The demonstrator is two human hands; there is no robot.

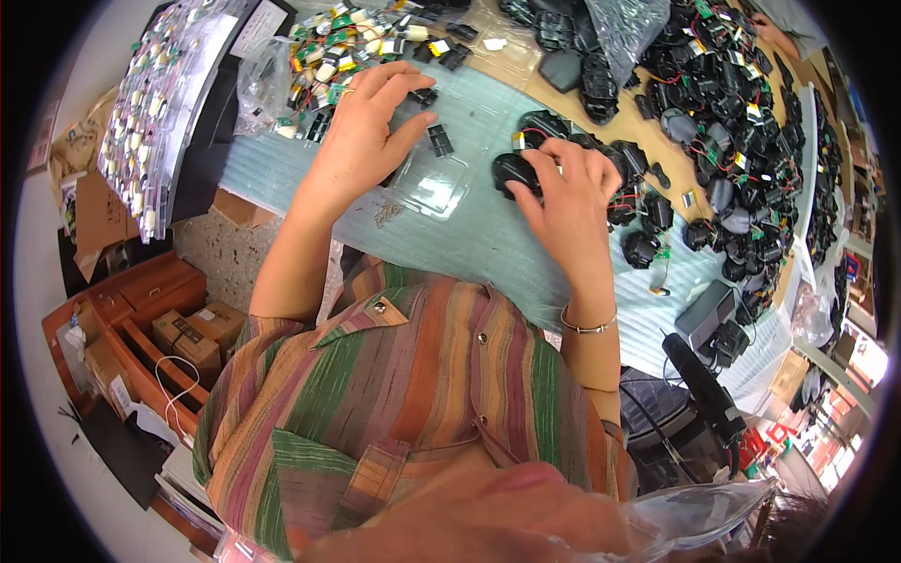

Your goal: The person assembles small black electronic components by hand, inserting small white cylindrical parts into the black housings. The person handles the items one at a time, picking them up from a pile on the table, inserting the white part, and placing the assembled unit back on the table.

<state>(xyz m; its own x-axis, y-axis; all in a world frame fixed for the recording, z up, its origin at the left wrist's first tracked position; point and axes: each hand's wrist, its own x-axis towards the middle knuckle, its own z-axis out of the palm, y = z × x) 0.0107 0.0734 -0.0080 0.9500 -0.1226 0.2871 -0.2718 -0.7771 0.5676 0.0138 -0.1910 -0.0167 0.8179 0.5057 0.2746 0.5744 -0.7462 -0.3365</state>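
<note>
My right hand point(571, 192) curls its fingers and thumb over a black rounded plastic housing point(516, 175), which rests at the right of the pale foam-covered table point(497, 258). More black housings with red wires lie just beyond and beside that hand. My left hand point(364, 136) reaches forward with fingers and thumb apart, its fingertips next to a small black part point(424, 97). A black rectangular piece point(439, 141) lies to the right of its thumb. Between the hands sits a clear plastic tray point(457, 202), with a small heap of tiny metal pieces point(388, 212) beside it.
Circuit boards with batteries point(352, 42) are heaped at the far left by a clear bag point(263, 84). A large pile of black housings point(737, 141) covers the right side. A black cylindrical tool point(702, 389) stands near the right edge. Another person's hand point(775, 38) shows far right.
</note>
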